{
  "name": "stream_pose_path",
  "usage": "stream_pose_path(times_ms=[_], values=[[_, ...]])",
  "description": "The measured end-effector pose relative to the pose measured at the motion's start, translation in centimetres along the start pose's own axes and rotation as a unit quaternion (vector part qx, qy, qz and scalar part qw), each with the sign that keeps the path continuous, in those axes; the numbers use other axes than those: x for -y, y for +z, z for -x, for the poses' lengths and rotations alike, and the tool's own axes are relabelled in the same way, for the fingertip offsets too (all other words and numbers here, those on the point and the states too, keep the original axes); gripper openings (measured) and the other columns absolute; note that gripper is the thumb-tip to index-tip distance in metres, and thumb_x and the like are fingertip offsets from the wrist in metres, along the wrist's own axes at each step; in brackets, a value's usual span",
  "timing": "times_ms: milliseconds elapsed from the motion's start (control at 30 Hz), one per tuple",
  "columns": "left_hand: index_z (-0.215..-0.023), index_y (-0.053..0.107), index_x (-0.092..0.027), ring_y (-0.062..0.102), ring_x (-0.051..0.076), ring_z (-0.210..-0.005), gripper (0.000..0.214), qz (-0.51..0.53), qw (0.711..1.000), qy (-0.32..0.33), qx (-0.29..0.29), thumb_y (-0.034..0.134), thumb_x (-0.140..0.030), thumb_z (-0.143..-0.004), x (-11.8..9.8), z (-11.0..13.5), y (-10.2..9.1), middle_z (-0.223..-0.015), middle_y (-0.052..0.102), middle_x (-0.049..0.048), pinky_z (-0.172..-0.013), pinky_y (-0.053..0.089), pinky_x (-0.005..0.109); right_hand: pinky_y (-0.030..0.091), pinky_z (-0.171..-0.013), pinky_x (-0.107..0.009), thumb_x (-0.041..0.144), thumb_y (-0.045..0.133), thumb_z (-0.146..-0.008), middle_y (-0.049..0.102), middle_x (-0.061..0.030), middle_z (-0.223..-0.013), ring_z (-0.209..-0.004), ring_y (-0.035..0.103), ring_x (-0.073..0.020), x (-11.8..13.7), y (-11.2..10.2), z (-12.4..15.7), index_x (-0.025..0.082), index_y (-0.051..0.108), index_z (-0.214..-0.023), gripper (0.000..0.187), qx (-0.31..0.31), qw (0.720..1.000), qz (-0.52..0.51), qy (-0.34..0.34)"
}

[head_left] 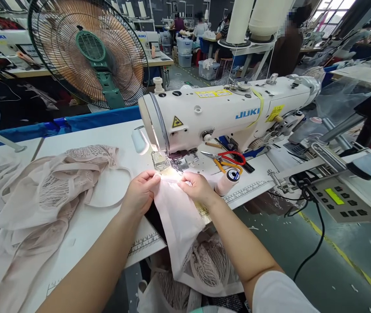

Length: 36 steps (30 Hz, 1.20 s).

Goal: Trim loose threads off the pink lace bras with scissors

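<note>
A pale pink bra (178, 217) with lace cups hangs over the table's front edge toward my lap. My left hand (141, 191) pinches its upper edge between thumb and fingers. About a hand's width to the right, my right hand (196, 187) pinches the same edge. The held edge lies just in front of the lit needle area of a white sewing machine (188, 117); the needle itself is hard to make out. To the right of my right hand stands a pink thread spool (227, 182).
More pale pink lace garments (61, 182) are heaped at the left. Red-handled scissors (227, 156) lie under the machine arm. A large fan (90, 52) stands behind, a control box (342, 200) hangs at right, and people work in the background.
</note>
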State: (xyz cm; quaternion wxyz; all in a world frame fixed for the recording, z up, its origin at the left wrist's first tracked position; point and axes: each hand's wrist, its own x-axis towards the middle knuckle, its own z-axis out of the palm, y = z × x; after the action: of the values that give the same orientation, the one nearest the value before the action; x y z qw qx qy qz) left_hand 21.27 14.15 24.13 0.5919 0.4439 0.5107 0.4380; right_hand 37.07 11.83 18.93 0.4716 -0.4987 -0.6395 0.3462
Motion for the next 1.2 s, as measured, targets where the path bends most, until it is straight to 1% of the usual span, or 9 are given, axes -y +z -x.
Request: stream_pose_path(times_ms=[133, 233, 333, 433, 533, 667, 833, 967, 1200], values=[[-0.070, 0.063, -0.018, 0.049, 0.012, -0.053, 0.020, -0.117, 0.992, 0.051, 0.019, 0.068, -0.033, -0.058, 0.1, -0.1, -0.5, -0.060, 0.056, -0.0013, -0.049, 0.038, 0.024, 0.035, -0.058, -0.020, 0.028, 0.052, -0.073, 0.054, 0.0029, -0.063, -0.063, 0.049, -0.0102, 0.1, -0.1, 0.1, 0.018, 0.052, -0.061, 0.016, 0.019, 1.000, -0.021, -0.004], [-0.061, 0.062, -0.018, 0.043, 0.012, -0.051, 0.019, -0.274, 0.955, 0.111, 0.016, 0.062, -0.037, -0.064, -0.1, 0.0, -0.9, -0.055, 0.052, -0.0016, -0.047, 0.032, 0.023, 0.035, -0.060, -0.020, 0.030, 0.054, -0.073, 0.057, 0.0022, -0.066, -0.066, 0.051, -0.0107, 0.1, -0.1, 0.2, 0.018, 0.056, -0.065, 0.015, 0.032, 0.999, -0.030, -0.004], [-0.051, 0.055, -0.018, 0.036, 0.010, -0.045, 0.027, -0.362, 0.923, 0.122, 0.037, 0.058, -0.039, -0.068, -0.5, 0.1, -1.3, -0.047, 0.042, -0.0032, -0.042, 0.025, 0.022, 0.034, -0.060, -0.021, 0.030, 0.052, -0.074, 0.054, 0.0026, -0.066, -0.066, 0.049, -0.0108, 0.0, -0.1, 0.1, 0.018, 0.055, -0.065, 0.015, 0.027, 0.999, -0.034, -0.002], [-0.047, 0.046, -0.019, 0.032, 0.010, -0.042, 0.034, -0.340, 0.934, 0.078, 0.076, 0.055, -0.042, -0.071, -0.7, 0.0, -1.6, -0.045, 0.038, -0.0037, -0.039, 0.023, 0.022, 0.027, -0.052, -0.021, 0.031, 0.046, -0.078, 0.037, 0.0049, -0.053, -0.055, 0.038, -0.0091, -0.2, -0.1, 0.0, 0.019, 0.038, -0.053, 0.029, 0.008, 1.000, -0.025, 0.000], [-0.050, 0.048, -0.019, 0.036, 0.011, -0.042, 0.034, -0.259, 0.960, 0.015, 0.108, 0.055, -0.045, -0.071, -0.6, -0.2, -1.8, -0.047, 0.042, -0.0024, -0.040, 0.027, 0.022, 0.023, -0.049, -0.022, 0.032, 0.043, -0.079, 0.025, 0.0055, -0.051, -0.051, 0.029, -0.0087, -0.5, -0.1, -0.1, 0.019, 0.025, -0.051, 0.035, -0.004, 1.000, -0.031, -0.003], [-0.052, 0.053, -0.018, 0.038, 0.011, -0.043, 0.030, -0.195, 0.973, -0.014, 0.125, 0.061, -0.043, -0.066, -0.5, -0.2, -1.8, -0.047, 0.046, -0.0015, -0.039, 0.028, 0.022, 0.025, -0.052, -0.021, 0.036, 0.048, -0.076, 0.031, 0.0054, -0.053, -0.054, 0.033, -0.0088, -0.6, -0.1, -0.1, 0.019, 0.034, -0.053, 0.032, -0.012, 0.998, -0.066, 0.010], [-0.056, 0.050, -0.017, 0.040, 0.010, -0.048, 0.031, -0.260, 0.955, 0.023, 0.139, 0.052, -0.042, -0.074, -0.5, 0.0, -1.8, -0.051, 0.044, -0.0029, -0.045, 0.031, 0.021, 0.027, -0.054, -0.021, 0.040, 0.059, -0.067, 0.037, 0.0054, -0.057, -0.059, 0.036, -0.0093, -0.6, -0.1, 0.0, 0.018, 0.038, -0.055, 0.032, -0.016, 0.995, -0.095, 0.035], [-0.051, 0.042, -0.017, 0.030, 0.008, -0.048, 0.032, -0.313, 0.939, 0.095, 0.111, 0.050, -0.035, -0.075, -0.3, 0.0, -1.8, -0.049, 0.033, -0.0048, -0.045, 0.025, 0.021, 0.026, -0.054, -0.021, 0.034, 0.054, -0.070, 0.036, 0.0055, -0.056, -0.057, 0.035, -0.0087, -0.9, 0.0, 0.2, 0.018, 0.037, -0.054, 0.029, -0.027, 0.991, -0.132, 0.017], [-0.046, 0.035, -0.019, 0.026, 0.008, -0.043, 0.032, -0.279, 0.949, 0.138, -0.047, 0.051, -0.031, -0.072, -0.1, -1.1, -3.0, -0.046, 0.026, -0.0055, -0.041, 0.019, 0.023, 0.025, -0.053, -0.021, 0.023, 0.051, -0.067, 0.031, 0.0061, -0.051, -0.053, 0.030, -0.0079, -1.9, 0.0, -0.1, 0.018, 0.033, -0.050, 0.025, -0.089, 0.983, -0.159, -0.004]])
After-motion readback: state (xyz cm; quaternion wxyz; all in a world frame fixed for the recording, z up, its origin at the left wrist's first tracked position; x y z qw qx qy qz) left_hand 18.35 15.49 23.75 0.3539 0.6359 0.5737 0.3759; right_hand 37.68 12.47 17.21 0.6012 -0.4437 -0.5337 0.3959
